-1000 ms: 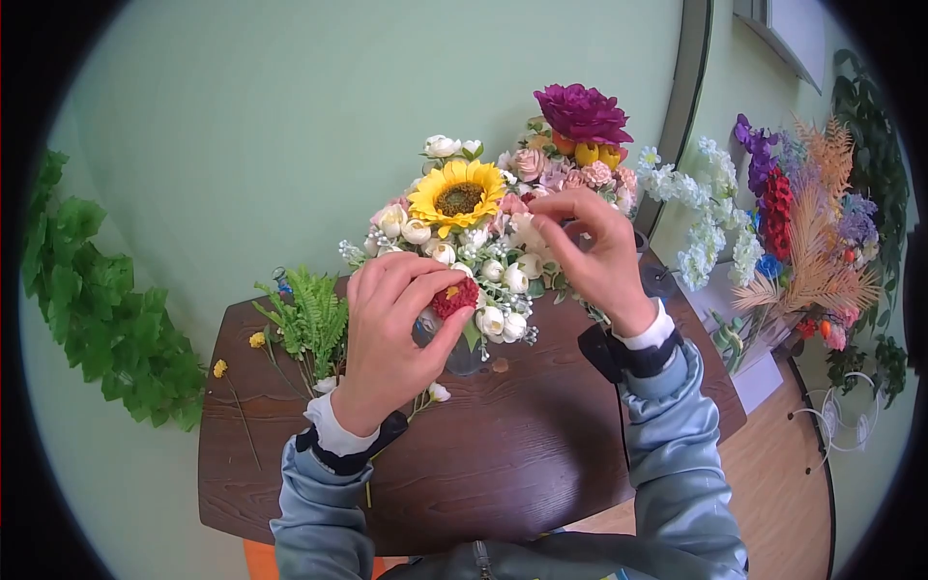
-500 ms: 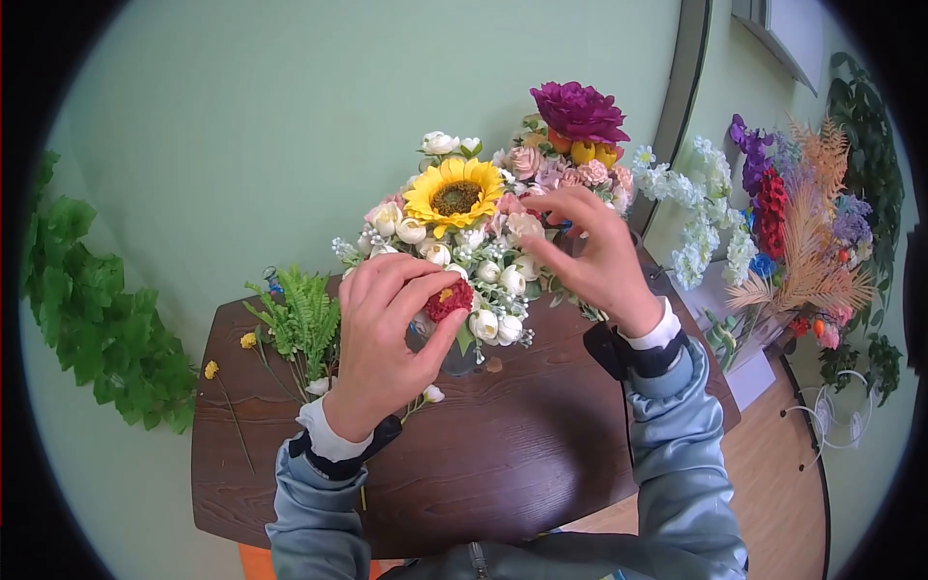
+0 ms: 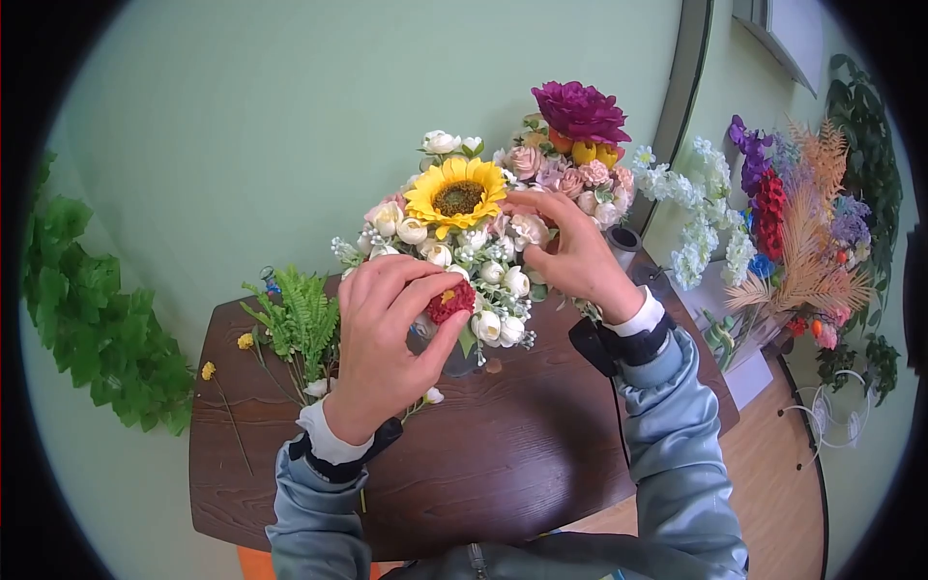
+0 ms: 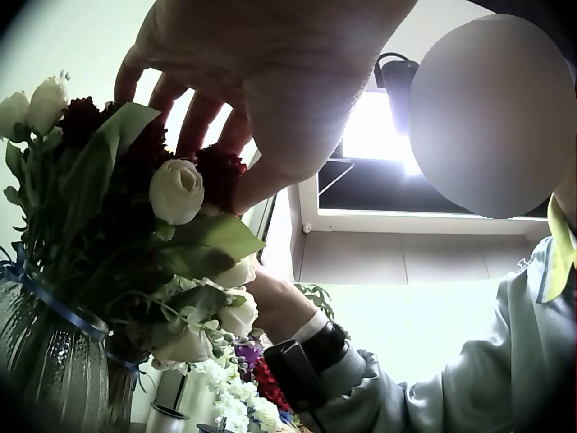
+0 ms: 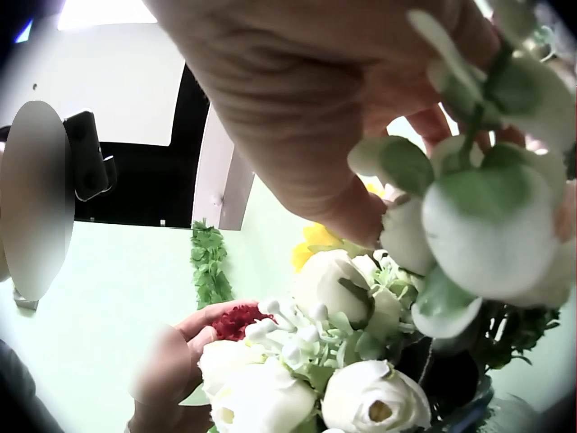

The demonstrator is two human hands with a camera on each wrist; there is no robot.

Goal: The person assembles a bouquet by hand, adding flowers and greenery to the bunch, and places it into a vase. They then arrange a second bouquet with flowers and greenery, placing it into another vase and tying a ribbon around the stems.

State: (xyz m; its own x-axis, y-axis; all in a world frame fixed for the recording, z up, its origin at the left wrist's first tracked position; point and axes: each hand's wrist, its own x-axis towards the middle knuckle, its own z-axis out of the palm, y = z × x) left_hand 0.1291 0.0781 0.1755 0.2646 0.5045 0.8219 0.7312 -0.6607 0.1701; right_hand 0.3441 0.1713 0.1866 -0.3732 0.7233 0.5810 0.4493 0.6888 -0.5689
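Pinching red flower (image 3: 452, 300): left hand (image 3: 387, 333) fingers | right hand (image 3: 570, 256) fingers curled around white bloom (image 3: 528, 229)

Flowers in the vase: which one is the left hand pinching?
The small red flower at the bouquet's front, gripped by the left hand; the sunflower and white buds go unheld.

Fern sprigs (image 3: 300, 319) on dark wooden table (image 3: 503, 464); green ivy (image 3: 87, 319) left; mixed flowers (image 3: 793, 222) right.

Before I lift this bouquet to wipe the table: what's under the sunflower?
Below the sunflower sit white buds, leaves and a red flower pinched by the left hand. The glass vase holding the stems is mostly covered.
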